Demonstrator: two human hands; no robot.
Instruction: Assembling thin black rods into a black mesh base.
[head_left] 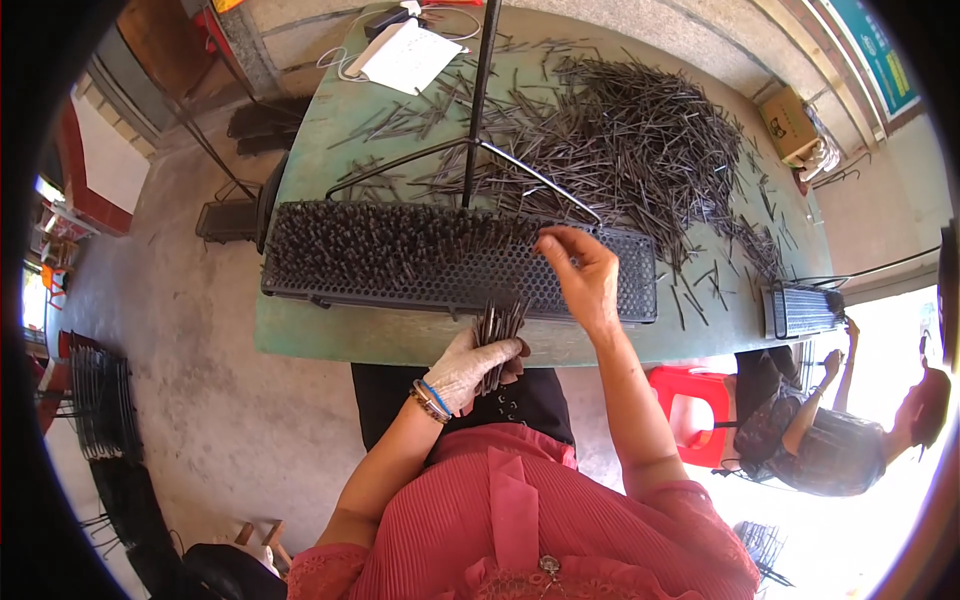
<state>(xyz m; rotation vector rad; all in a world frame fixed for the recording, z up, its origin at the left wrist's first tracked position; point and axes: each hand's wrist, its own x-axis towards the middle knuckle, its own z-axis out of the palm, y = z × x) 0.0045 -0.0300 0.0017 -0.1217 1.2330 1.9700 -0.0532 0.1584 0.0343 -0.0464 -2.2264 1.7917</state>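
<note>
While a bundle of thin dark sticks is poking up at the front edge of the green table, the gloved left hand is gripping it with curled fingers. Beyond, the bare right hand is hovering over a long black tray full of round holes, thumb and fingertips nearly together; whether they are pinching anything, I cannot tell. Upright sticks are bristling from the tray's left part; behind it, a loose heap is sprawling.
</note>
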